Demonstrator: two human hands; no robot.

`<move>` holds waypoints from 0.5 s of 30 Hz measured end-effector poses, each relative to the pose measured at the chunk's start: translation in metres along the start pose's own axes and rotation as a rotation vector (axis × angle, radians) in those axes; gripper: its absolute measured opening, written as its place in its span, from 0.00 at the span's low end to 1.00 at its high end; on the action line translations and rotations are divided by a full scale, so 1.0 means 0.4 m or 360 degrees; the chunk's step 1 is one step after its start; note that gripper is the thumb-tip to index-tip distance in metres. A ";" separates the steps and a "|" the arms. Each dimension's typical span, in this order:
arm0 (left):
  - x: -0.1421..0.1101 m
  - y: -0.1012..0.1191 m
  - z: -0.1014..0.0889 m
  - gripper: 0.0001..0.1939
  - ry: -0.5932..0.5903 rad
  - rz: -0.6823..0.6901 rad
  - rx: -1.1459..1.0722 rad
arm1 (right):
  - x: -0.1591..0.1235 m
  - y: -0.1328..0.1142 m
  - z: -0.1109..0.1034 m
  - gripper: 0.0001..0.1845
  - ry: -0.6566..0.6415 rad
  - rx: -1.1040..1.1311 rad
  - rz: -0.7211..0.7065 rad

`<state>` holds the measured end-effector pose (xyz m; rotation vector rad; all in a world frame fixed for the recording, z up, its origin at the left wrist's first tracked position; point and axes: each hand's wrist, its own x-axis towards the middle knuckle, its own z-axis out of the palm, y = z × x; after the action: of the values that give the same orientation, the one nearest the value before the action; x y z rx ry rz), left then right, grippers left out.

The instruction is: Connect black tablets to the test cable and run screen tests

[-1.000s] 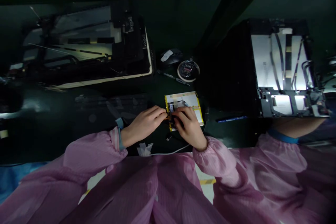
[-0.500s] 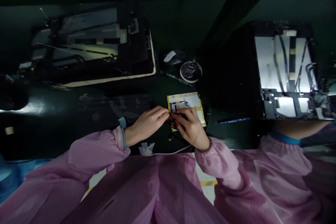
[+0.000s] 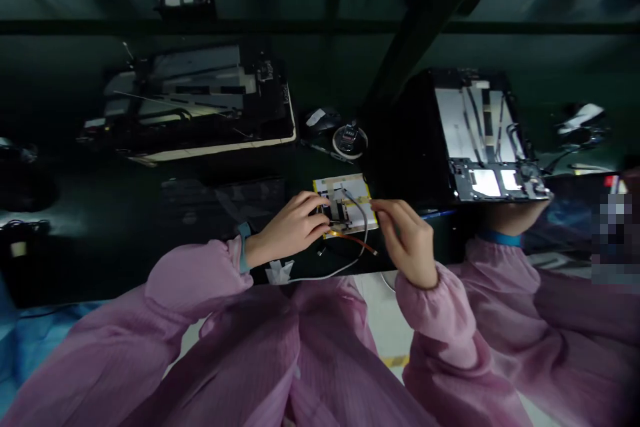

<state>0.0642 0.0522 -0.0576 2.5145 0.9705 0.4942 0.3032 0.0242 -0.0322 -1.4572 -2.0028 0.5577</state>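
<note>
A flat white panel with yellow edges (image 3: 357,213), like a battery pack, lies in front of me. My left hand (image 3: 303,223) is at its left side, thumb and fingers closed around a small dark part that they mostly hide. An orange ribbon cable (image 3: 353,240) comes out below that thumb and runs right. A grey cable (image 3: 361,203) loops over the panel and down to the table edge. At the panel's right edge is my right hand (image 3: 410,237), its fingertips pinched together; what they hold, if anything, is too small to make out.
Behind the panel are a round white roll (image 3: 365,147), a dark mouse (image 3: 323,119) and a pen (image 3: 320,148). Stacked dark device frames (image 3: 200,100) stand left. At right, another person's arm (image 3: 515,220) is beneath an opened device (image 3: 480,127). Crumpled clear tape (image 3: 280,271) hangs at the front edge.
My right hand has moved right, away from my left hand, to the panel's right edge. The grey cable and orange ribbon now show across the panel. The camera view has shifted.
</note>
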 end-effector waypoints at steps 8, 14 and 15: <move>0.057 0.036 0.052 0.09 -0.0236 -0.0047 0.0263 | -0.162 0.050 0.045 0.14 -0.0231 -0.0334 -0.0023; 0.055 0.044 0.004 0.08 -0.0152 -0.0096 -0.0591 | -0.150 0.045 0.076 0.13 -0.0297 0.0040 -0.0004; 0.045 0.051 -0.013 0.08 -0.0080 -0.0099 -0.0718 | -0.141 0.041 0.071 0.11 -0.0328 0.0176 0.0031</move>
<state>0.0857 0.0522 -0.0399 2.0778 0.8091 0.5573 0.3078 -0.0241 -0.0759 -1.4022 -2.0784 0.8436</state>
